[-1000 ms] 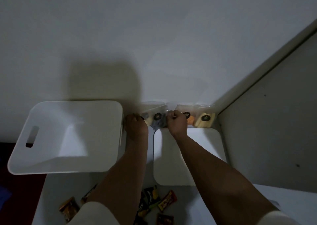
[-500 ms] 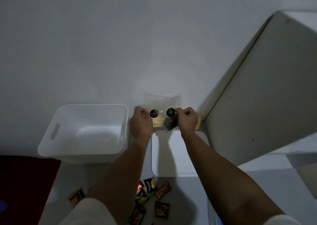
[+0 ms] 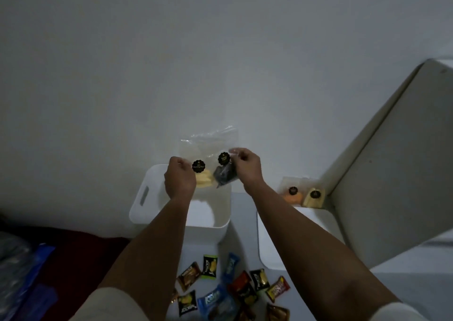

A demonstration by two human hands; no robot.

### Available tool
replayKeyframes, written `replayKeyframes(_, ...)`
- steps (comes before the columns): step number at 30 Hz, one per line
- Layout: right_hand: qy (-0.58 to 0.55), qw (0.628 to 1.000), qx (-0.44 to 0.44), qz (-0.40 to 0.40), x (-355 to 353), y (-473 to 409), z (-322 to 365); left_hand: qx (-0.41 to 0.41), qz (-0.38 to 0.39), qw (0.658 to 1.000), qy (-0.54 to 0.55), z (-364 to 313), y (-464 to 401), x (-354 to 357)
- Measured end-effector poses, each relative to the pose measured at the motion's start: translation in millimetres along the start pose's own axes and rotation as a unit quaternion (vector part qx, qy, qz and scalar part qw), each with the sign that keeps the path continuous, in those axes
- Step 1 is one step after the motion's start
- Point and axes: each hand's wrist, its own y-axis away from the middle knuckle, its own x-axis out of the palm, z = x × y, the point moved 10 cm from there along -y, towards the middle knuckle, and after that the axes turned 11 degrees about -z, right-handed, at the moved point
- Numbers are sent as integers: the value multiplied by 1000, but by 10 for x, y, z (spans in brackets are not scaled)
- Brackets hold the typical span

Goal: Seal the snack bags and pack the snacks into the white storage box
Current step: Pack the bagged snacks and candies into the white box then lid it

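Two hands, left [image 3: 180, 181] and right [image 3: 248, 168], pinch crinkly clear snack bags [image 3: 210, 159] over smooth white box [image 3: 147, 195].

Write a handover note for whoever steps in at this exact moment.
Left hand pinches the yellow snack bag; right hand pinches the dark snack bag. Both bags hang over the open white box.
Done: nothing visible in the box, though the arms hide part of it.
Left: drop these two in, then the two bags by the wall and the candies in front. Lid lies right of the box.
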Motion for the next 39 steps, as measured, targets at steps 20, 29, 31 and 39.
replayKeyframes(20,131,978,163,5,1322,11,-1728,-172,55,984,-12,1957,-959,573)
replayKeyframes(29,184,964,189,-45,1476,-148,-2527,-220,99,970,13,2229,-980,937)
replayKeyframes(31,190,963,182,-53,1471,-139,-2490,-239,108,965,28,2219,-961,957)
replayKeyframes(39,248,950,189,4,1279,82,-2043,-238,119,964,-16,1827,-716,712)
